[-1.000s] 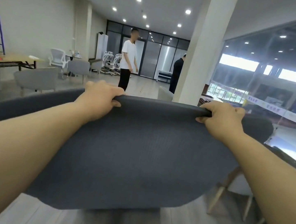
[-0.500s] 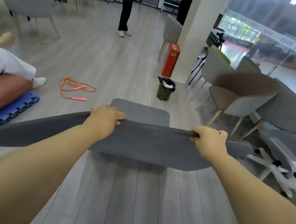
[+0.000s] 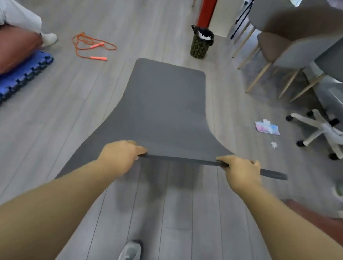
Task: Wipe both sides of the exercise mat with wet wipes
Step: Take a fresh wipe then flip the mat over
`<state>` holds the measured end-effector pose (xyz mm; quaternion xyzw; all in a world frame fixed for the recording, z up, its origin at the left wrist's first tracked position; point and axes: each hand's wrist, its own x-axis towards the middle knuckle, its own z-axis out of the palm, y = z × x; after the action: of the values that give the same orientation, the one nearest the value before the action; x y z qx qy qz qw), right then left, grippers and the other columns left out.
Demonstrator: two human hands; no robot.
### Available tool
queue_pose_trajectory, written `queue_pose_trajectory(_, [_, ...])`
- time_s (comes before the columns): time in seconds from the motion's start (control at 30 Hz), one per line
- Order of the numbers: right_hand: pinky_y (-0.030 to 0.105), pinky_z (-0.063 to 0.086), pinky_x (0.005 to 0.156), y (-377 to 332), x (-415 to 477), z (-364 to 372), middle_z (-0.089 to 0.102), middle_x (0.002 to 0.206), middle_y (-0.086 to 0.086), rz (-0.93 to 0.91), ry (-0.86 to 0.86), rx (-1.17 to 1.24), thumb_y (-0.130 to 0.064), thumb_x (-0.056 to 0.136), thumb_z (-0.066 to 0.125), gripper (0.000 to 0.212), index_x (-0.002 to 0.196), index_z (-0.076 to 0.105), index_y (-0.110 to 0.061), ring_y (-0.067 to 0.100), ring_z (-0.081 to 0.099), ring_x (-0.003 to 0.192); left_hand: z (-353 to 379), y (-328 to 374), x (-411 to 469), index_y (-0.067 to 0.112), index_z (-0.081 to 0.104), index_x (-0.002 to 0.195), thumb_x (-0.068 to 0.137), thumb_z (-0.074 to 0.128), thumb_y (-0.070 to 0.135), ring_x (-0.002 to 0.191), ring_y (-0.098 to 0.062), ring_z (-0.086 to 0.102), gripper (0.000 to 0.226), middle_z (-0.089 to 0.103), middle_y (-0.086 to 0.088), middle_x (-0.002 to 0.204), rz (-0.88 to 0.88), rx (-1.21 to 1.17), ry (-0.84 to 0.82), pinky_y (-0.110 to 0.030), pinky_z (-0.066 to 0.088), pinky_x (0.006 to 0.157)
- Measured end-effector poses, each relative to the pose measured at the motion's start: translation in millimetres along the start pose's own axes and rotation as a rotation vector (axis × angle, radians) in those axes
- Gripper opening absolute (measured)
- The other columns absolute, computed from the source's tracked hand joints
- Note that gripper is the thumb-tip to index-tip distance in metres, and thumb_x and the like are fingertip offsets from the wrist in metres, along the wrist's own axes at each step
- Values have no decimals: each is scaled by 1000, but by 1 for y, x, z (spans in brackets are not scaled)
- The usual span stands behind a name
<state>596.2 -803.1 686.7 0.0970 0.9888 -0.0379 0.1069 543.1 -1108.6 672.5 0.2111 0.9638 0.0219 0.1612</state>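
Currently both hands grip near edge of grey mat [image 3: 164, 107]: left hand [image 3: 119, 155] and right hand [image 3: 240, 171], fingers curled, pinching it. Near edge lifted; far end lies flat on floor [image 3: 62, 93], wet wipes pack [image 3: 267, 127] to its right.

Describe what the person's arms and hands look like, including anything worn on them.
The left forearm and right forearm are bare as far as the view shows; no sleeve edge is in sight. The left hand and right hand are ungloved, and no watch, bracelet or ring shows on their visible sides. No markings or bandages are apparent.
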Motion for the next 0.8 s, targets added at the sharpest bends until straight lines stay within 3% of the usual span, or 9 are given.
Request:
queue_pose_trajectory(0.2, [39,23,107,11,-58,70,57,129,-11,46,-94,-30,-8,98,35,46,125,54,-40,16,51,116,75,18,-41,31,47,131,93,42,7,98,-30,56,46,51,-6,111,34,24,-169,-34,49,82])
queue_pose_trajectory(0.53, [35,39,95,33,-147,229,56,130,-7,48,-280,-73,-8,96,40,46,127,52,-40,21,55,112,231,48,-97,30,40,136,89,42,1,109,-28,54,55,48,-3,124,102,118,-402,-37,48,88])
queue_pose_trajectory(0.7, [33,46,88,47,-192,313,60,123,-3,18,-501,-66,-6,93,42,45,122,56,-37,23,57,107,322,68,-134,30,46,134,89,41,1,115,-28,52,53,50,-3,131,91,93,-561,-38,46,94])
queue_pose_trajectory(0.8, [30,46,86,43,-219,338,59,112,3,13,-693,-22,-19,96,45,25,104,62,-36,27,56,109,355,79,-164,33,41,138,92,42,4,118,-28,51,55,48,-3,135,43,51,-694,-41,46,97])
